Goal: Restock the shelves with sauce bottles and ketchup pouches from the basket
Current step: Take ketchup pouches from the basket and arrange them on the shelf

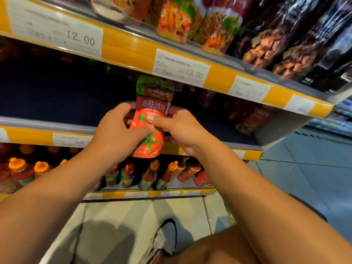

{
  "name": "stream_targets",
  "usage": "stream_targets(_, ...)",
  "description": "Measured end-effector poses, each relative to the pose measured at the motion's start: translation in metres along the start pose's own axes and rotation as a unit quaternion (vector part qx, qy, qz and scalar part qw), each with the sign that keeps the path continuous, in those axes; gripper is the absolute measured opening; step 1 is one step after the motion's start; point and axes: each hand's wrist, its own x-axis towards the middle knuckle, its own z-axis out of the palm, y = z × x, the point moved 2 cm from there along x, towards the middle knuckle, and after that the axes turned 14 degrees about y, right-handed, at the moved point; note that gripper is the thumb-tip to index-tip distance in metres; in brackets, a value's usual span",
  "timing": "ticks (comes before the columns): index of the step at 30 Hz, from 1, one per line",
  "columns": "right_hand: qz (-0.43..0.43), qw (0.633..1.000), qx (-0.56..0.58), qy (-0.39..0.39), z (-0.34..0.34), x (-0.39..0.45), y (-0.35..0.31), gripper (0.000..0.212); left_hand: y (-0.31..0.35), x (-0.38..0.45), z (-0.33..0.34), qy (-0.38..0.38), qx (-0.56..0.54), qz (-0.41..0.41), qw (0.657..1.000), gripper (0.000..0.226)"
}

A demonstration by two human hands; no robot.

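A red ketchup pouch [152, 111] with a green top and tomato pictures stands upright in front of the middle shelf [43, 137]. My left hand [120, 132] grips its left side and my right hand [179, 130] grips its right side, thumbs across the front. More red ketchup pouches [251, 119] lie at the right end of that shelf, in shadow. Sauce bottles [150, 176] with orange caps line the bottom shelf. The basket is out of view.
The upper shelf [133, 52] carries price tags reading 12.00 and holds bagged foods [219, 25]. The middle shelf's left part is dark. Below are a tiled floor [118, 221], my shoe [163, 241] and my knee.
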Motion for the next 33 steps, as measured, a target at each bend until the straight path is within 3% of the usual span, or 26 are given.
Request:
stream_targets(3, 0.015, 0.996, 0.011, 0.089, -0.023, 0.009, 0.007, 0.019, -0.007, 0.006, -0.005, -0.019, 0.09, 0.06, 0.994, 0.055)
stream_targets(6, 0.029, 0.979, 0.059, 0.191, -0.059, 0.021, 0.014, 0.018, -0.012, 0.003, -0.008, -0.034, 0.204, 0.123, 0.971, 0.046)
stream_targets(11, 0.014, 0.948, 0.129, 0.289, -0.128, 0.031, 0.022, 0.039, -0.021, -0.001, -0.003, -0.116, 0.328, 0.158, 0.924, 0.058)
stream_targets(14, -0.021, 0.934, 0.064, 0.35, -0.166, 0.033, 0.034, 0.048, -0.022, -0.002, 0.001, -0.133, 0.376, 0.185, 0.898, 0.062)
stream_targets(16, -0.035, 0.922, -0.009, 0.385, -0.187, 0.03, 0.043, 0.037, -0.022, -0.001, 0.004, -0.134, 0.396, 0.2, 0.886, 0.063)
stream_targets(18, -0.048, 0.913, -0.043, 0.404, -0.207, 0.027, 0.056, 0.028, -0.026, 0.001, 0.006, -0.134, 0.411, 0.209, 0.877, 0.065)
stream_targets(26, -0.073, 0.89, -0.064, 0.445, -0.275, 0.025, 0.095, 0.034, -0.045, 0.008, 0.008, -0.119, 0.43, 0.245, 0.861, 0.071)
stream_targets(33, -0.058, 0.873, -0.079, 0.477, -0.299, 0.034, 0.107, 0.039, -0.055, 0.01, 0.013, -0.087, 0.41, 0.248, 0.873, 0.07)
